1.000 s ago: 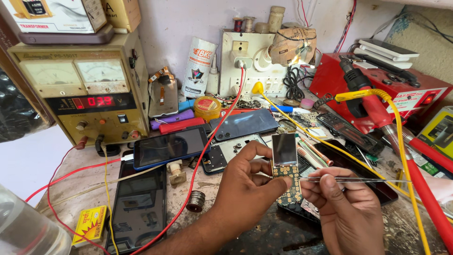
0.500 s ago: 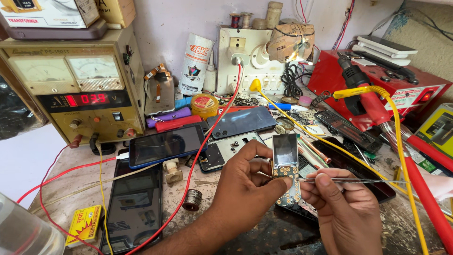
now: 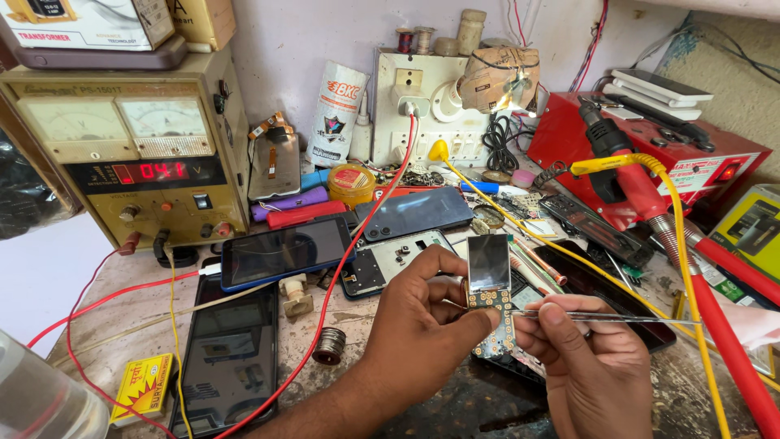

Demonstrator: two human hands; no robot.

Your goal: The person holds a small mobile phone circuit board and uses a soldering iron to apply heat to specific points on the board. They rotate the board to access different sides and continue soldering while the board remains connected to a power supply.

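Observation:
My left hand (image 3: 422, 325) grips a small phone circuit board (image 3: 492, 305) upright, its little display at the top and its keypad contacts below. My right hand (image 3: 589, 366) pinches thin metal tweezers (image 3: 601, 317) that lie level, their tips touching the board just under the display. Both hands hover over the front of the cluttered workbench. A dark phone part lies flat beneath the board, mostly hidden by my hands.
A bench power supply (image 3: 130, 154) with red digits stands at the left, red wires (image 3: 325, 301) trailing across the bench. Several phones (image 3: 284, 252) lie flat left of my hands. A red soldering station (image 3: 650, 154) with a yellow cable (image 3: 691, 284) sits to the right, a switchboard (image 3: 422, 114) at the back.
The hands and board have stayed nearly still. The tweezers' tips have shifted slightly along the board. The view has drifted a little to the left.

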